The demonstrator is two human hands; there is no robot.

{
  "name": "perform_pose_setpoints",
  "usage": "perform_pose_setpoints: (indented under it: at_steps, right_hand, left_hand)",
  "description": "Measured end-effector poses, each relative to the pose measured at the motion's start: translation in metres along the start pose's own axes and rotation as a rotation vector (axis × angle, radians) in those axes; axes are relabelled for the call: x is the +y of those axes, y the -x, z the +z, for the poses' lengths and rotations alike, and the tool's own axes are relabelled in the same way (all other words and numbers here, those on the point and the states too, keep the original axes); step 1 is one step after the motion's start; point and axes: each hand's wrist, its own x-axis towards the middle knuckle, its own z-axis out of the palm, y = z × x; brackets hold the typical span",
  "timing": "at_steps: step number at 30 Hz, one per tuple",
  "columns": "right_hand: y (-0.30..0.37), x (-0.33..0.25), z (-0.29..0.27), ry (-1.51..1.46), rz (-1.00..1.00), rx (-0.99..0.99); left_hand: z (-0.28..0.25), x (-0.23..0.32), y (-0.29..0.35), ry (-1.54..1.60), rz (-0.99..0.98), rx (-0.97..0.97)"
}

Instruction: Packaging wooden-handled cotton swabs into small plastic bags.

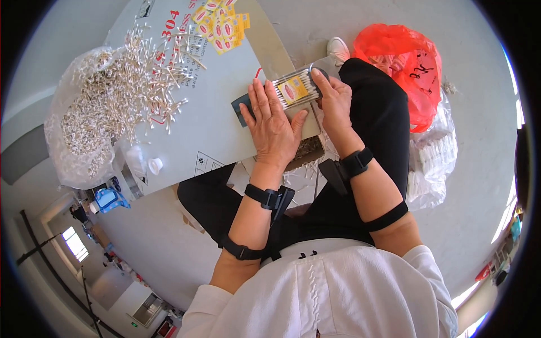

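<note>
A flat clear pack of cotton swabs [291, 90] with a yellow label card lies at the table's right edge. My left hand [273, 127] rests flat with fingers stretched out, its fingertips at the pack's left end. Beneath that hand, a dark flat piece [241, 111] partly shows. My right hand [336, 101] is closed at the pack's right end, thumb on top and fingers curled. A dark edge shows by the thumb; what lies under the fingers is hidden.
Loose cotton swabs [135, 84] spill from a clear bag [56, 135] on the table's left. Yellow label cards [224, 25] lie at the far side. Below the table edge sits an open box [309, 152]. A red plastic bag [422, 62] and a clear bag of packs [431, 158] stand right.
</note>
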Motion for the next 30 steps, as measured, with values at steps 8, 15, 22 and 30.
perform_pose_setpoints:
  at_steps: [8,15,22,30]
  right_hand:
    - [0.006,0.007,-0.016,-0.082,0.111,-0.001]
    - [0.007,0.007,-0.02,0.02,-0.015,-0.11]
    - [0.01,0.0,-0.016,0.0,-0.001,-0.087]
    - [0.004,0.01,-0.021,-0.088,0.068,-0.109]
  left_hand:
    - [0.002,0.004,0.003,0.054,-0.003,0.057]
    - [-0.002,0.011,0.003,-0.04,0.077,-0.031]
    - [-0.001,0.011,0.001,0.043,0.091,-0.004]
    - [-0.001,0.009,0.002,0.067,0.099,0.026]
